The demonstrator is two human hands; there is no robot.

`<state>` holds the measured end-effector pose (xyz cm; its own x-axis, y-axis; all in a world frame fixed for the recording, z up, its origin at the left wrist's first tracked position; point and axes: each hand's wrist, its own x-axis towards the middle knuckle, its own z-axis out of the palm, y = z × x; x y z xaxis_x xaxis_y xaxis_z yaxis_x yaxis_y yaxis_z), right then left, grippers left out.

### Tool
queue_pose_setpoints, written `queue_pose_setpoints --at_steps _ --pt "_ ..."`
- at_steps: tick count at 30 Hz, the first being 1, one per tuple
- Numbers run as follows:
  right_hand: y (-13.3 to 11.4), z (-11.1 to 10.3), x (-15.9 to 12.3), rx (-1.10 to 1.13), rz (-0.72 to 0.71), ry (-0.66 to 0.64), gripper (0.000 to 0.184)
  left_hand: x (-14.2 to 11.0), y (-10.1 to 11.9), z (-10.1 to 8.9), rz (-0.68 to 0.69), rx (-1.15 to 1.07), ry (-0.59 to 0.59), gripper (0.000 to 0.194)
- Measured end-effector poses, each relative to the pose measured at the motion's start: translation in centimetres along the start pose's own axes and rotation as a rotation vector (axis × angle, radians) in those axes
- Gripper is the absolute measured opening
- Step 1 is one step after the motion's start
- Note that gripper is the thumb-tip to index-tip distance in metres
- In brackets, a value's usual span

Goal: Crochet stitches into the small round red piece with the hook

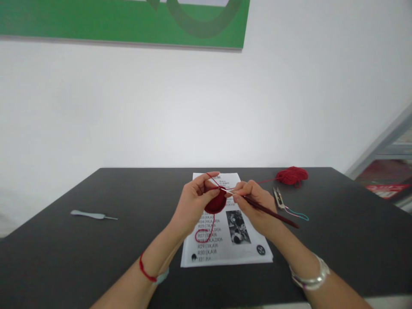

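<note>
Showing a red crocheted disc [216, 203] held in the left hand [193, 205], above the far half of a printed pattern sheet [254, 253]. Noting the left grip as closed, with thumb and fingers pinching the disc at its upper edge. Finding a strand of red yarn [210, 178] passing over the left fingers [206, 182], with a slack loop [201, 235] drooping onto the sheet at the near side of the disc.

Recording the right hand [255, 206] as closed on a crochet hook [268, 211], held pencil-fashion, its dark red handle slanting toward the near right and its slim metal shaft reaching left into the disc's edge. Observing yarn running right from the work to a red yarn ball [292, 176], resting at the far right of the black bench [64, 262].

Listing, near that ball, thread snips [279, 198] lying with a thin blue and pink cord [298, 213] attached. Noting a pale blue-handled crochet hook [92, 214] lying well apart at the bench's left. Logging rows of pattern text and a black-and-white photograph [237, 226] on the sheet, a red cord [146, 272] around the left wrist, and a silver bangle [310, 274] around the right.
</note>
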<state>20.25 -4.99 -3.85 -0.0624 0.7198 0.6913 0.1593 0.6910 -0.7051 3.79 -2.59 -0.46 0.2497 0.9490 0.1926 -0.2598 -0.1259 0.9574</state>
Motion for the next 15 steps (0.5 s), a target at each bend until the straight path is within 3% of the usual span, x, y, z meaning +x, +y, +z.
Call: queue_pose_setpoints --at_steps 4,7,15 --pt "0.1 0.7 -0.3 -0.092 -0.049 0.061 0.014 -0.1 0.0 0.1 0.049 0.093 0.041 0.031" --pt "0.3 1.2 -0.3 -0.209 -0.188 0.064 0.016 -0.1 -0.2 0.3 0.029 0.102 0.053 0.03" --pt "1.6 0.2 0.5 -0.455 -0.575 -0.225 0.021 0.3 -0.7 -0.4 -0.285 -0.206 -0.137 0.045"
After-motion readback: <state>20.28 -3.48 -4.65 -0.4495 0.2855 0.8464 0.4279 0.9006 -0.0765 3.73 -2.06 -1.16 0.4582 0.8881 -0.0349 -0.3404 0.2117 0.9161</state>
